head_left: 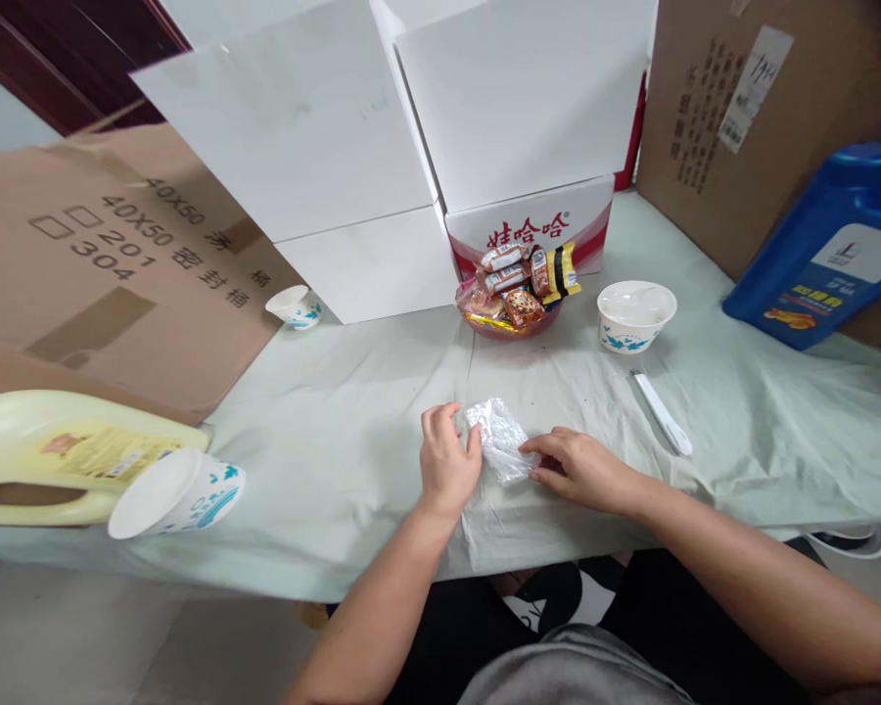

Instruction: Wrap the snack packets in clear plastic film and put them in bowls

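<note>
A small crumpled piece of clear bubble wrap (pixel 500 439) lies on the cloth-covered table between my two hands. At its left edge is my left hand (pixel 447 458), with the fingers bent and the thumb held apart from them. The thumb tip is close to the wrap; whether it touches I cannot tell. My right hand (pixel 583 470) has its fingertips and thumb closed on the right edge of the wrap. Whether anything is inside the wrap I cannot make out. A white-handled box cutter (pixel 661 413) rests to the right, beyond my right hand.
Behind the wrap stands a bowl (pixel 510 328) of packaged snacks. Paper cups stand at the right (pixel 635 318), back left (pixel 295 307) and front left (pixel 180 494). A yellow jug (pixel 66 446), a blue bottle (pixel 829 245), white panels (pixel 286 127) and cardboard boxes (pixel 110 274) surround the table.
</note>
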Motion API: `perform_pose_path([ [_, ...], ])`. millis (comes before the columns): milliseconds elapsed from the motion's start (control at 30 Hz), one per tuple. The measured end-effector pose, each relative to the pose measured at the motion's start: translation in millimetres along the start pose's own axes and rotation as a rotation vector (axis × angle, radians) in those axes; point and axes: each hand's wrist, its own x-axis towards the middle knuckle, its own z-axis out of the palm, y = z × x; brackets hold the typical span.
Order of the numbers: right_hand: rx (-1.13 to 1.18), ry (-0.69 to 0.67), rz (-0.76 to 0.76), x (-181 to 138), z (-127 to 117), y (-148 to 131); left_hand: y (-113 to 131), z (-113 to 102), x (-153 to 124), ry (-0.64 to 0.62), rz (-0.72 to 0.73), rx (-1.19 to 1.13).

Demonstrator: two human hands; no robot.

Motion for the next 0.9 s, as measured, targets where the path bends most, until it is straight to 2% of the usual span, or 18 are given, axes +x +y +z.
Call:
perform_pose_path([
  [67,0.000,-0.002,0.006,0.5,0.3,-0.2,-0.2,-3.3,3.3,0.016,0.158,-0.020],
  [100,0.000,-0.003,0.009,0.6,0.4,0.1,-0.3,-4.0,4.9,-0.041,0.244,-0.040],
  [167,-0.003,-0.018,-0.002,-0.1,0.3,1.3,-1.0,-3.3,7.4,-0.231,0.365,-0.065],
  [233,-0.033,-0.013,-0.052,-2.0,-0.2,2.9,-2.7,-1.1,8.9,-0.401,0.390,-0.064],
  [300,-0.123,0.052,-0.129,-4.5,-0.7,3.9,-4.9,0.5,9.4,-0.479,0.362,-0.058],
  [400,-0.284,0.146,-0.280,-6.2,1.7,3.5,-7.4,0.6,9.0,-0.506,0.336,-0.071],
  [467,-0.330,0.094,-0.376,-5.2,6.5,3.0,-8.3,0.1,8.3,-0.499,0.330,-0.072],
  [567,-0.378,0.002,-0.418,-2.2,15.0,3.4,-9.1,0.2,7.1,-0.489,0.333,-0.065],
  [667,-0.447,0.005,-0.444,-1.4,18.0,3.5,-9.0,0.8,5.9,-0.494,0.350,-0.056],
  [767,-0.452,0.055,-0.522,-4.2,15.0,-0.9,-6.0,1.2,4.0,-0.519,0.400,-0.080],
  [900,-0.412,0.101,-0.639,-12.3,12.0,-11.7,2.3,0.1,0.0,-0.587,0.521,-0.226],
])
